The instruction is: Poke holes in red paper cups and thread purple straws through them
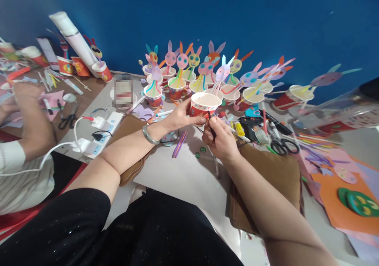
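Observation:
My left hand (182,116) grips a red and white paper cup (204,107) from its left side, the thumb across the front. The cup is held above the table, its mouth tipped toward me, and looks hollow inside. In my right hand (221,137) is a slim dark pen-like tool (211,127), pinched upright with its tip at the cup's red front wall. Its exact kind is unclear. On the table below lie two purple straws (179,144) and small green paper rounds (203,149).
Behind stand several paper cups (177,90) with paper rabbit heads on straws. A brown cushion (272,175) lies under my right forearm, near black scissors (284,146) and a black glue gun (251,127). At left are a power strip (108,133) and another person's arm (34,116).

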`<action>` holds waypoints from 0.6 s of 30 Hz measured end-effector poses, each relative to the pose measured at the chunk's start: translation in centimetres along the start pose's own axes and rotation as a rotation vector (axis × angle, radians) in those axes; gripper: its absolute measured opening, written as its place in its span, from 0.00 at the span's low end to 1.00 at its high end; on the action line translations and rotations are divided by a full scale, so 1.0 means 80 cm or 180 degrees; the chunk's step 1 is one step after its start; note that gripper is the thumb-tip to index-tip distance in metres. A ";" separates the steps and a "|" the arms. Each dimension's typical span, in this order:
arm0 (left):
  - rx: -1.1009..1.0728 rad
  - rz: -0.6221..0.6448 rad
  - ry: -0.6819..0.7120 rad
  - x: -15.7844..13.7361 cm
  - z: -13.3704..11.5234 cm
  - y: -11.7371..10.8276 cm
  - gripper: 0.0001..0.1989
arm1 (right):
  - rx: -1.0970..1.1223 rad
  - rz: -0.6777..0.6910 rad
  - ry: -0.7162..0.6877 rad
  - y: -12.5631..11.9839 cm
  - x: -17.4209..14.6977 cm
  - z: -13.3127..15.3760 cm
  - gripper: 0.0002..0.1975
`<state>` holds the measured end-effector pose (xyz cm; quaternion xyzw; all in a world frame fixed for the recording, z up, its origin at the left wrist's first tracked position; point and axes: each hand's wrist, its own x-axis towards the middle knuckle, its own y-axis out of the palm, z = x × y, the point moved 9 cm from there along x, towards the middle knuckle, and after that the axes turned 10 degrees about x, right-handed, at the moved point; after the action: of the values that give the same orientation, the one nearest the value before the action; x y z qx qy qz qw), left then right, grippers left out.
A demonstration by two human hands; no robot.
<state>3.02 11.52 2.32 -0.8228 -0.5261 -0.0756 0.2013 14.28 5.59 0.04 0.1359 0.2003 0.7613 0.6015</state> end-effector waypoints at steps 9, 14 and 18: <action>0.0420 -0.0436 0.0137 0.000 0.008 -0.016 0.44 | -0.0991 -0.0426 -0.0793 -0.008 -0.006 0.029 0.28; 0.0663 -0.0567 0.0311 -0.002 0.002 -0.021 0.38 | -0.0560 -0.0323 -0.0395 -0.007 -0.001 0.017 0.29; 0.0971 -0.0593 0.0359 -0.004 -0.003 -0.024 0.36 | -0.0081 -0.0138 0.0292 -0.007 0.004 -0.005 0.28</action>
<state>1.17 11.89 2.91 -0.7249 -0.5933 -0.0593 0.3449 14.50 5.98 -0.58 0.0888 0.2209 0.7560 0.6098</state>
